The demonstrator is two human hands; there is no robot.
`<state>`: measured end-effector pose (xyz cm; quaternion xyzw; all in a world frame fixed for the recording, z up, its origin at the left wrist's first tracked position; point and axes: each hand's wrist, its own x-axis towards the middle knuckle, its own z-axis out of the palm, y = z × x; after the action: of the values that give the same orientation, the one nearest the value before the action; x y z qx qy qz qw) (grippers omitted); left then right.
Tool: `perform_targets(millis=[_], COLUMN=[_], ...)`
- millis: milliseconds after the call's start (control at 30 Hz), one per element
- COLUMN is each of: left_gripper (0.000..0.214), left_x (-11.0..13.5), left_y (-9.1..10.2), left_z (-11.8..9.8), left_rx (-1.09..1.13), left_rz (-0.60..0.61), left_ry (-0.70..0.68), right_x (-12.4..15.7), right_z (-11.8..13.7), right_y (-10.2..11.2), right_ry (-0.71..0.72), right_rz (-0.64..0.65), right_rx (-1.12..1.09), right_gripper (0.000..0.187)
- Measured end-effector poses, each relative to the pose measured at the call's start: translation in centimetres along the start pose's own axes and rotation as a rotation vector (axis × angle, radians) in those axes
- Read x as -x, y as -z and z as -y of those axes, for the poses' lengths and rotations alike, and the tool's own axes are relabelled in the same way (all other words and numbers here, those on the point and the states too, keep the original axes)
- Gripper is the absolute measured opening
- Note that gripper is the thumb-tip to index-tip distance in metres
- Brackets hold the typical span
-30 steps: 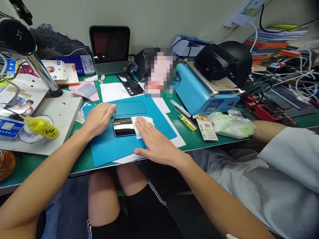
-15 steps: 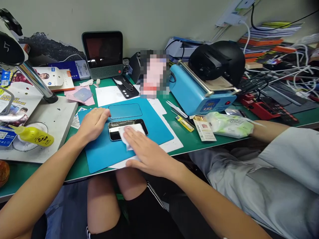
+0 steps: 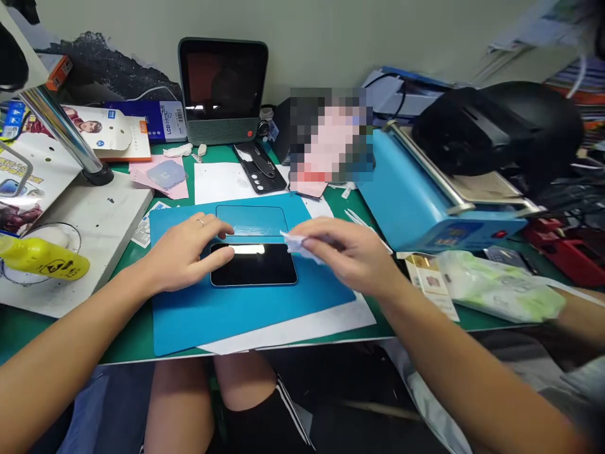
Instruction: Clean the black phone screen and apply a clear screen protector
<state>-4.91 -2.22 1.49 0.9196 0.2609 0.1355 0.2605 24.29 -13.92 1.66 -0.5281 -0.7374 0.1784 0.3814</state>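
Observation:
A dark smartphone [image 3: 255, 268] lies face up on the blue mat [image 3: 203, 315], a bright reflection along its upper edge. My left hand [image 3: 191, 255] is at its left end, thumb over the phone's upper left corner and fingers spread apart beyond the edge. Held up just off the phone's right end, a crumpled white wipe [image 3: 299, 243] is pinched between the thumb and fingers of my right hand [image 3: 352, 252]. Behind the phone lies a clear, dark-edged glass sheet [image 3: 251, 221], flat on the mat.
A blue machine [image 3: 401, 202] with a black headset-like object [image 3: 472, 129] on top stands right. A cigarette pack [image 3: 431, 284] and a packet of wipes [image 3: 501, 287] lie near another person's arm. At left are a yellow bottle [image 3: 45, 256] and a metal stand [image 3: 70, 139].
My right hand has lifted the wipe off the phone and moved right. My left hand has come to the phone's left end. The view has shifted, and the whole phone face now shows.

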Motion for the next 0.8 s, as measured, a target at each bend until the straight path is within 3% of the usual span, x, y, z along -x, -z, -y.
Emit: perform_targets(millis=[100,167,267,367,467,567,633,667,800], left_gripper=[0.038,0.034,0.033,0.028,0.027,0.030,0.030,0.030,0.029], left_x=[0.0,0.0,-0.1,0.0,0.2,0.3,0.2,0.1,0.0], left_y=[-0.1,-0.2,-0.2,-0.2,-0.3,-0.4,-0.3,-0.3,-0.1], left_z=[-0.2,-0.3,-0.5,-0.4,-0.1,0.1,0.0,0.0,-0.3], left_rx=[0.000,-0.005,-0.001,0.022,0.043,0.051,0.045,0.041,0.039], left_rz=[0.015,0.005,-0.013,-0.033,-0.045,-0.037,-0.030,-0.033,-0.047], left_ry=[0.016,0.033,0.039,0.022,0.027,0.049,0.056,0.052,0.026], right_x=[-2.9,-3.3,-2.6,-2.2,-1.9,-1.4,-1.2,-1.2,-1.7], right_z=[-0.8,-1.1,-1.4,-1.3,-0.8,-0.2,-0.1,-0.2,-1.2], right_y=[0.0,-0.7,-1.9,-2.2,-1.6,-1.0,-1.0,-1.1,-1.8], right_ry=[-0.038,-0.125,-0.214,-0.253,-0.280,-0.232,-0.183,-0.162,0.011], right_rz=[0.016,0.058,0.148,0.056,-0.005,0.264,0.402,0.387,0.114], right_rx=[-0.326,-0.484,-0.475,-0.423,-0.557,-0.742,-0.689,-0.587,-0.083], right_gripper=[0.024,0.025,0.019,0.017,0.023,0.024,0.023,0.021,0.014])
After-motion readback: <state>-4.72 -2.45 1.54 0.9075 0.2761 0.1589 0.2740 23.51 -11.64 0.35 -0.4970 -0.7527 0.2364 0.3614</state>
